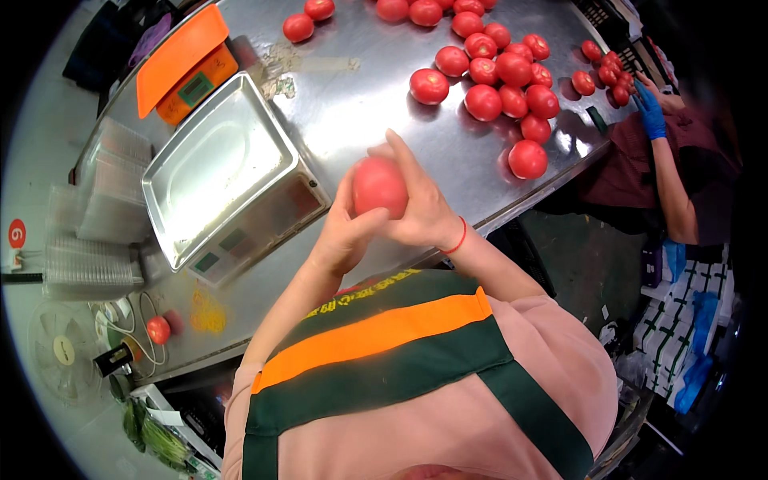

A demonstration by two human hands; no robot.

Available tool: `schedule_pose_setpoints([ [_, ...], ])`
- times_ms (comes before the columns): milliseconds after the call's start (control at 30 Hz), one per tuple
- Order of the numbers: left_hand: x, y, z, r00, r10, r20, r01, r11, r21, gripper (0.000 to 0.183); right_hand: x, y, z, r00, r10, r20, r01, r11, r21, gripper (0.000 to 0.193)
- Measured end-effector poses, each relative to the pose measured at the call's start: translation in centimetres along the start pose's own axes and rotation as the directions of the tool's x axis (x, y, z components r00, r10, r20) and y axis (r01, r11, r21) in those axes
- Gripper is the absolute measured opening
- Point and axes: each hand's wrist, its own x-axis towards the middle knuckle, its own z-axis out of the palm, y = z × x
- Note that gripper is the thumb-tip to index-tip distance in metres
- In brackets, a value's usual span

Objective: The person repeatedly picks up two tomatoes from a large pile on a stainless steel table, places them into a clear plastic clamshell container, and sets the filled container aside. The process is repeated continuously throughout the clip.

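Person at a metal table [336, 96], both bare hands raised just right of the scale [224, 164]. Between them, a red tomato [380, 188], slightly blurred, right of the scale's tray. Left hand [340, 232] cups its near-left side, thumb across the lower part. Right hand [420, 212] curves along the other side, fingers long and only loosely bent, a red cord [458, 238] at the wrist. The grip of both hands: partly closed, opened to the width of the tomato, which they hold together.

Scale's broad tray bare and shiny. Beyond the scale, an orange device [184, 68] with a small display. Left of the scale, tall stacks of clear plastic boxes [112, 180]. Nearer the person than the scale, a yellow smear [208, 310] and one lone tomato [158, 330] beside white cables [134, 320].

Well to the right of the scale, a loose heap of tomatoes [512, 72]. Farther right of the scale, a co-worker's blue glove [651, 112] by a smaller tomato cluster [610, 70].
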Motion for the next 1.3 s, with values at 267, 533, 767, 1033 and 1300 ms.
schedule_pose_setpoints([
  [267,-1.0,-0.4,-0.4,0.997,0.027,-0.077,-0.033,0.997,-0.074,0.076,0.0,-0.2,1.2,0.999,0.008,0.040,-0.011,0.996,0.083,0.088],
  [533,-3.7,-1.7,-4.7,0.985,-0.165,0.045,0.155,0.749,-0.645,0.074,0.4,0.2,1.6,0.974,-0.074,0.214,0.022,0.971,0.238,0.042],
  [767,-4.9,10.3,-11.5,0.552,0.794,-0.255,-0.189,0.417,0.889,0.060,-1.6,9.6,-3.0,0.946,0.164,-0.279,-0.262,0.896,-0.359,0.029],
  [1033,-4.9,9.8,-17.0,0.538,0.768,0.347,0.293,-0.557,0.777,0.046,2.3,17.2,-7.9,0.840,-0.036,-0.542,-0.418,0.594,-0.687,0.050],
  [1300,-4.8,8.9,-17.7,0.459,0.837,0.298,0.322,-0.470,0.822,0.046,6.4,17.5,-7.9,0.904,-0.083,-0.418,-0.353,0.405,-0.843,0.043],
])
